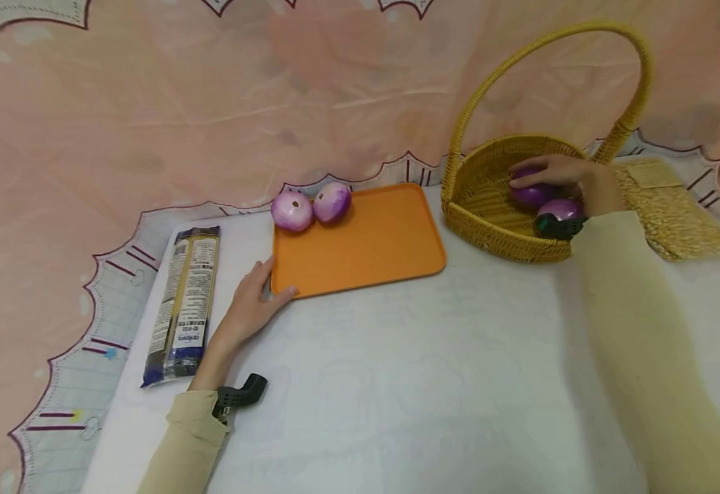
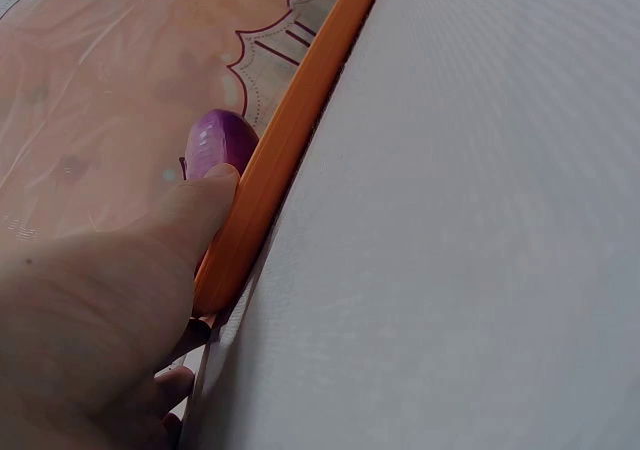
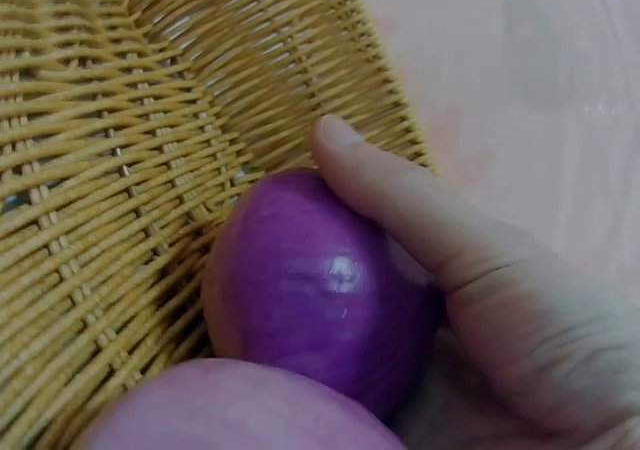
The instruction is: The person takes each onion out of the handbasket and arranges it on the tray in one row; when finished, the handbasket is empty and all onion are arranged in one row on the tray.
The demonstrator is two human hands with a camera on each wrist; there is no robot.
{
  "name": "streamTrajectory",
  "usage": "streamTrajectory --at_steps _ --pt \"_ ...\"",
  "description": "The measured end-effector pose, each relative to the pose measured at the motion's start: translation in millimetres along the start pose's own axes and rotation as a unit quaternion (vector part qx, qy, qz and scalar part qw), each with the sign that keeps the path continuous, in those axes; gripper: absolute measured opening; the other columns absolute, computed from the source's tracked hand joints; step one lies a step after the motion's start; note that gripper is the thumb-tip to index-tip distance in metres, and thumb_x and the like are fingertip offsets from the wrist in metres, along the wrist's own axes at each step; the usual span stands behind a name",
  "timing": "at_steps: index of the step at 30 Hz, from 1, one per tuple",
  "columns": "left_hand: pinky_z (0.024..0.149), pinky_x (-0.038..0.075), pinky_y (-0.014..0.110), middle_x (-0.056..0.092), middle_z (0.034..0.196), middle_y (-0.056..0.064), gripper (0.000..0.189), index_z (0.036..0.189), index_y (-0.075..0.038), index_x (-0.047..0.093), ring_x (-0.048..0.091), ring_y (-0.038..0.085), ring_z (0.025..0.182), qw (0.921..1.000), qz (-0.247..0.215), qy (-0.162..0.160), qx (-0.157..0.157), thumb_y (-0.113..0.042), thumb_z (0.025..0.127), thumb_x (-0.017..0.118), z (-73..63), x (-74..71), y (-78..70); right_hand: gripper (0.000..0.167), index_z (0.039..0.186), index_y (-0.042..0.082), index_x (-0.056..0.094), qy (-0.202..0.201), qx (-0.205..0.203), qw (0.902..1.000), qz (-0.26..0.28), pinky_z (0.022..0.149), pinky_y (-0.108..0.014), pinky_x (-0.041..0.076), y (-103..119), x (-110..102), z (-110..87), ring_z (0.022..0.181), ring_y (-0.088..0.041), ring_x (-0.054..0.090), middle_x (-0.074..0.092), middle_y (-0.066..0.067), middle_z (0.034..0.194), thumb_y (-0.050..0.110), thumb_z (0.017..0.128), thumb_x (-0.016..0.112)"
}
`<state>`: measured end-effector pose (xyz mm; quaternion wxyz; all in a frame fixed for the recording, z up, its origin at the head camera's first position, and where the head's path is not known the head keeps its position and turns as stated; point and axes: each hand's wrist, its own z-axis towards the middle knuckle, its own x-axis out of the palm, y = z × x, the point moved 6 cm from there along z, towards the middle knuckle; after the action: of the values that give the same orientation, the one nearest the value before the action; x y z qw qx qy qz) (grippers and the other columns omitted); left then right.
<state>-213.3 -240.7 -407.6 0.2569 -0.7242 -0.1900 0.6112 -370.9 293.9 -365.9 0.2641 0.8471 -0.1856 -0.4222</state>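
Inside the wicker basket [image 1: 495, 237], my right hand [image 1: 560, 175] grips a purple onion [image 3: 320, 280], with the thumb along its side. Another purple onion [image 1: 560, 208] lies against it, under my wrist. My left hand [image 1: 251, 298] holds the near left corner of an orange tray [image 1: 366, 250]. Its thumb lies on the front rim, and its fingers are along the left side, partly hidden in the left wrist view. At the tray's far left corner, two purple-and-white onions [image 1: 292, 210] sit side by side.
Left of the tray, a long printed packet [image 1: 187, 302] lies on the white table [image 1: 409, 384]. A tall handle [image 1: 551, 31] arches over the basket. A straw-coloured woven piece [image 1: 675, 213] is to the basket's right. A pink patterned sheet [image 1: 211, 103] hangs behind.
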Motion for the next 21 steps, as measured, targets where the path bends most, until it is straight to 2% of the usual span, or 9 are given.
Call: streamTrajectory --at_steps 10,18,21 --pt "0.121 0.006 0.06 0.015 0.162 0.019 0.085 0.157 -0.01 0.014 0.005 0.039 0.152 1.0 -0.001 0.003 -0.002 -0.048 0.094 0.057 0.0 0.9 1.1 0.084 0.156 0.016 0.021 -0.028 0.021 0.9988 0.034 0.115 -0.057 0.029 -0.8 2.7 0.7 0.141 -0.041 0.03 0.015 -0.026 0.159 0.058 0.091 0.053" --pt "0.12 0.006 0.06 0.016 0.162 0.02 0.085 0.156 -0.008 0.015 0.006 0.039 0.152 0.9999 -0.005 -0.002 0.009 -0.046 0.094 0.058 -0.1 0.7 -0.5 0.084 0.153 0.012 0.03 -0.069 0.004 0.997 -0.036 0.113 -0.057 0.03 4.5 -2.5 -0.6 0.139 -0.043 0.031 0.02 -0.027 0.157 0.06 0.089 0.056" --pt "0.12 0.006 0.06 0.016 0.162 0.02 0.085 0.156 -0.008 0.015 0.006 0.039 0.152 0.9999 -0.007 -0.003 0.01 -0.045 0.094 0.059 -0.2 0.9 -0.7 0.083 0.152 0.012 0.032 -0.074 0.002 0.9964 -0.042 0.112 -0.057 0.03 6.5 -3.0 -0.8 0.138 -0.043 0.031 0.02 -0.027 0.157 0.06 0.088 0.057"
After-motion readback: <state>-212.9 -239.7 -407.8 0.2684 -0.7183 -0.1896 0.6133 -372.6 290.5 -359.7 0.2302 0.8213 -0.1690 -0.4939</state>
